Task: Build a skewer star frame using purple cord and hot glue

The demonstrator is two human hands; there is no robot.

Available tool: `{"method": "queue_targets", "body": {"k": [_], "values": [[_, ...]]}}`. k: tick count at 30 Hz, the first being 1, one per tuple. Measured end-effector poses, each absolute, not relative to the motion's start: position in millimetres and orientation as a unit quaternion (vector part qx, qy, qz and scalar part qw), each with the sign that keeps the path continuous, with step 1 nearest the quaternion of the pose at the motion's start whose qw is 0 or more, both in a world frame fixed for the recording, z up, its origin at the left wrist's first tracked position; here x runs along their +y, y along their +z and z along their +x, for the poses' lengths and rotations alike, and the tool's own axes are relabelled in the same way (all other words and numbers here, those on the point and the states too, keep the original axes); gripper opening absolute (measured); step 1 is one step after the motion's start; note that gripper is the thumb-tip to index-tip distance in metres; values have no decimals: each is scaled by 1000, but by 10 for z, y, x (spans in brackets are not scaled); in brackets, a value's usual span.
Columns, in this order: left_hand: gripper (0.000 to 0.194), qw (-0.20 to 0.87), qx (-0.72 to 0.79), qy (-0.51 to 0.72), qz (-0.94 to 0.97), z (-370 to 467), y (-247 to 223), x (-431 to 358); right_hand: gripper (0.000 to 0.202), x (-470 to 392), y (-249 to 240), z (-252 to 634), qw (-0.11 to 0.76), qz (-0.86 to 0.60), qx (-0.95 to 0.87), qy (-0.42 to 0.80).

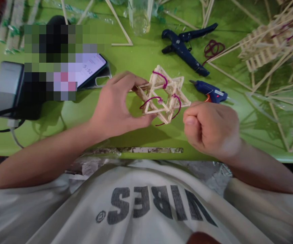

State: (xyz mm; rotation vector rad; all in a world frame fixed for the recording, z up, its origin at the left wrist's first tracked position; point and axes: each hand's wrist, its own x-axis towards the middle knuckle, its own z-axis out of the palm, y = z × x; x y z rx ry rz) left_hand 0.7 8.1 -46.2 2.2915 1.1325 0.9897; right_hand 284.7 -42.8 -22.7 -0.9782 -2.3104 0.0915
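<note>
My left hand (118, 105) pinches a star-shaped frame (159, 110) of thin wooden sticks, thumb at its lower edge and fingers at its upper left. Purple cord (180, 103) loops over the star in several places, and a loose end hangs below it. Close to the star's right point is my right hand (211, 127), closed with its fingers curled in. Whatever it may grip is hidden by the fingers. Just beyond that hand lies a blue glue gun (211, 91) with a small red light.
Behind the star lies a dark blue cutter (184, 49) beside a coil of dark red cord (213, 49). Stick structures (263, 61) crowd the right side. A lit phone (92, 67) and a power bank (6, 88) with cable are at left. A clear cup (140, 22) stands at the back.
</note>
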Motion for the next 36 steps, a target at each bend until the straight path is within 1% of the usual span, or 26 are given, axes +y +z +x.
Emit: {"method": "queue_targets", "body": {"k": [5,9,17,21,23,26,30,33,36], "values": [[50,200,409,348,820,8,-471,88,12,-411,-218,2817,306,-355,-882,55],[50,198,398,355,822,6,-482,93,21,-424,-213,2813,313,-353,-875,105],[53,192,398,357,823,-7,-508,102,26,-428,-232,2837,313,-348,-871,152],[58,185,394,361,825,-2,-515,122,27,-432,-247,2838,327,-347,-872,116],[58,192,400,358,821,5,-508,121,26,-425,-259,2841,332,-352,-870,92],[57,199,409,352,818,13,-495,111,20,-395,-278,2844,336,-347,-873,64],[54,201,409,346,820,13,-482,98,15,-369,-270,2842,362,-312,-878,22],[53,203,413,333,823,15,-472,91,13,-382,-242,2831,360,-326,-874,0],[52,204,417,335,820,22,-464,82,19,-386,-229,2810,366,-333,-869,-10]]}}
